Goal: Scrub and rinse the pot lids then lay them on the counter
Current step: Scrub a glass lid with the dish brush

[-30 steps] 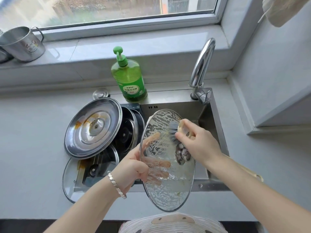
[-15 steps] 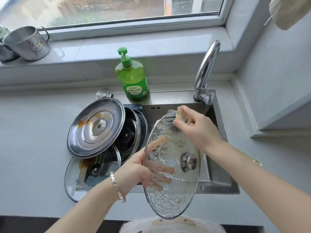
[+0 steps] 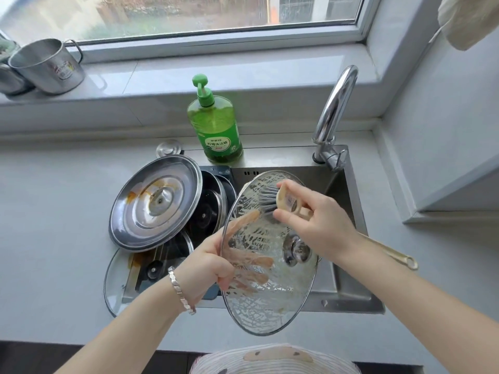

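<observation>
Right: your left hand [image 3: 208, 265] grips the round, sudsy glass pot lid [image 3: 270, 306] by its 9 o'clock rim, tilted over the steel sink [image 3: 351, 300]. Your right hand [image 3: 318, 220] clamps the grey-bristled wooden brush [image 3: 272, 202] on the lid's 12 o'clock edge. Next stroke likely runs toward 6.

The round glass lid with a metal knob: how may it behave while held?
Probably slippery: the round glass lid looks wet and streaked. Likely fragile, being glass. The left hand grips one edge only, so the grey-bristled brush could tilt it.
</observation>
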